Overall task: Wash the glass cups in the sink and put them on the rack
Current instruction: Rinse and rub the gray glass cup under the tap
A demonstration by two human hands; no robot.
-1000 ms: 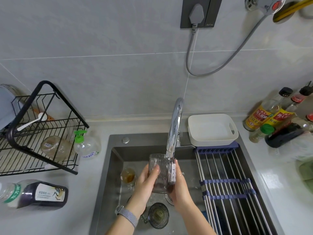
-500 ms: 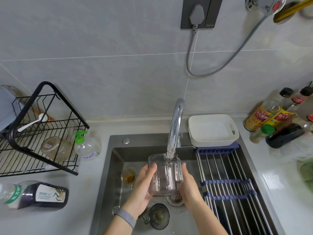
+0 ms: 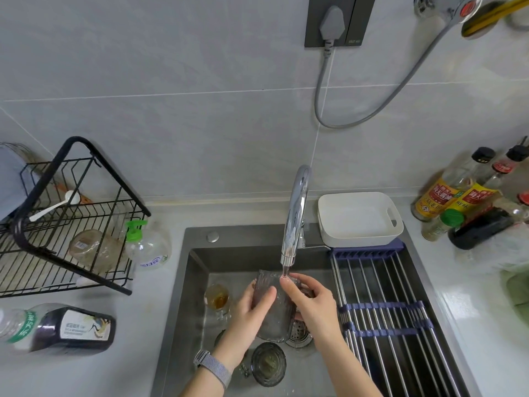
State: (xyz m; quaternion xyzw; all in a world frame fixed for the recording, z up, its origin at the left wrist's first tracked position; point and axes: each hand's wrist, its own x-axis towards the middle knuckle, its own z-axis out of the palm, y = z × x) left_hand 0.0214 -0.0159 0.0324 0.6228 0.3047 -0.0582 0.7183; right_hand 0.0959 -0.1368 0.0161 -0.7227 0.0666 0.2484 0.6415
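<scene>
While water runs, both hands' fingers [image 3: 266, 296] clasp the glass cup [image 3: 274, 313] — it lies tilted between them.

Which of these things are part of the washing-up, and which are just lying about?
Part of the job:
ribbed glass cup, held by left hand and right hand
faucet
sink
two other cups
black rack

Lying about:
sauce bottles
white tray
soap dispenser

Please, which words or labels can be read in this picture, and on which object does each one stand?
"海天", apparently: red panel on the left sauce bottle and on its neighbour; the rest is blurred.
Soap dispenser, dark bottle, water bottle, wall socket: print too small or blurred to read.
</scene>
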